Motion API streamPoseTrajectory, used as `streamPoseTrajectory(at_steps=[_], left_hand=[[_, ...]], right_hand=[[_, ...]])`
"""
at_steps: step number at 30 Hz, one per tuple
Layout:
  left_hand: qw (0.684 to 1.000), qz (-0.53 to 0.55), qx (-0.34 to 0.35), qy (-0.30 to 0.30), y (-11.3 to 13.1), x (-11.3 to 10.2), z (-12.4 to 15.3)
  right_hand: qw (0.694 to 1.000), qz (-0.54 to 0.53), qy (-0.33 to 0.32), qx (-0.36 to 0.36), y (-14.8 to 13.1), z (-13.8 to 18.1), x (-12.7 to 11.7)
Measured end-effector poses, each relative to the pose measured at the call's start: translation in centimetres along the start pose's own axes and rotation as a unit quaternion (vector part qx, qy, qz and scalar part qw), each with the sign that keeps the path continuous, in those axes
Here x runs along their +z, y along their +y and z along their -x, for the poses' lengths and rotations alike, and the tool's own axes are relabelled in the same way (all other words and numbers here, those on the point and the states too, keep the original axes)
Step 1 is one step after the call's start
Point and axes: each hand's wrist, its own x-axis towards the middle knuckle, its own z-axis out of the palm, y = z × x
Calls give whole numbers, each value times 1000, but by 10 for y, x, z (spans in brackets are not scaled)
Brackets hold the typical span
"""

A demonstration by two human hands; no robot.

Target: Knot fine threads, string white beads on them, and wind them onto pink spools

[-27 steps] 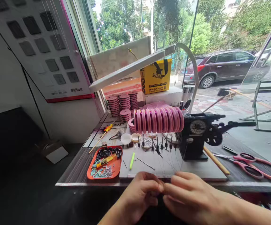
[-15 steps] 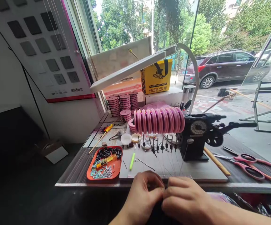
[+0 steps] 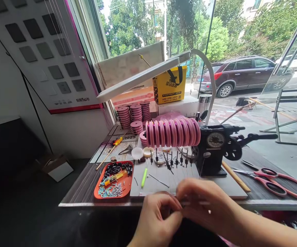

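Note:
My left hand (image 3: 161,216) is closed at the table's front edge, thumb and forefinger pinched together. What lies in the pinch is too small to make out. Against its fingertips from the right comes my right hand (image 3: 205,199), raised a little, with curled and slightly blurred fingers; anything in them is hidden. Beyond the hands, a row of pink ring spools (image 3: 174,132) sits on the shaft of a black hand-cranked winder (image 3: 212,164). Several small black pieces on thin stems (image 3: 171,162) hang below the spools, and faint thin lines run from them towards my hands.
A grey board (image 3: 233,189) lies under the winder, with a green-handled hook tool (image 3: 144,177) on it. At left stands an orange tray (image 3: 96,187) of small parts. Scissors (image 3: 274,187) lie at right. Pink spool stacks (image 3: 123,118) and a white lamp (image 3: 143,76) are behind.
My right hand has lifted and turned, its knuckles now higher and blurred. My left hand keeps its pinch at nearly the same place. The view has shifted slightly.

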Motion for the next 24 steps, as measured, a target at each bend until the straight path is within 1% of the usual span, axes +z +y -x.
streamPoseTrajectory(at_steps=[1,2,3,4,5,6,8,9,10,11,12,13,14,15,16,17,18,19,20,21,22,24], left_hand=[[981,127,-148,-20,3,0,-2],[938,226,-260,-32,6,0,-3],[896,296,-330,-36,7,0,-5],[867,336,-366,-34,8,1,-6],[854,357,-378,-30,7,1,-6],[848,367,-381,-29,7,2,-7],[841,379,-384,-35,7,2,-7],[842,379,-383,-38,7,1,-7],[850,367,-374,-42,7,1,-7],[871,337,-355,-41,8,0,-6],[905,282,-318,-37,8,-1,-5],[943,204,-261,-33,8,-2,-3],[976,113,-186,-26,8,-2,-1],[995,18,-98,-17,6,-3,2],[997,-71,-8,0,4,-3,5],[985,-150,80,29,0,-2,8],[959,-219,164,67,-4,-1,11],[922,-283,236,117,-8,1,14],[880,-335,297,159,-12,2,15],[841,-375,342,186,-15,3,16],[812,-400,376,197,-17,3,16],[780,-422,427,178,-18,2,14]], right_hand=[[991,102,-13,-84,-2,5,-1],[967,192,-23,-163,-3,10,0],[936,265,-26,-229,-3,13,1],[907,319,-22,-274,-2,15,3],[886,355,-11,-297,-1,16,5],[876,372,3,-308,1,16,7],[869,382,22,-312,4,15,12],[871,381,21,-310,5,15,13],[875,376,11,-305,5,14,14],[880,362,-4,-306,5,14,15],[891,339,-17,-303,4,14,15],[908,301,-22,-290,2,13,15],[932,242,-18,-268,1,13,15],[960,167,-7,-225,0,12,14],[984,82,8,-157,-1,10,13],[997,-7,21,-75,-2,8,12],[995,-95,28,9,-3,4,11],[981,-174,30,79,-3,0,10],[962,-239,31,131,-2,-5,8],[942,-289,32,165,-1,-11,7],[927,-329,32,179,0,-16,6],[910,-365,21,193,2,-23,5]])
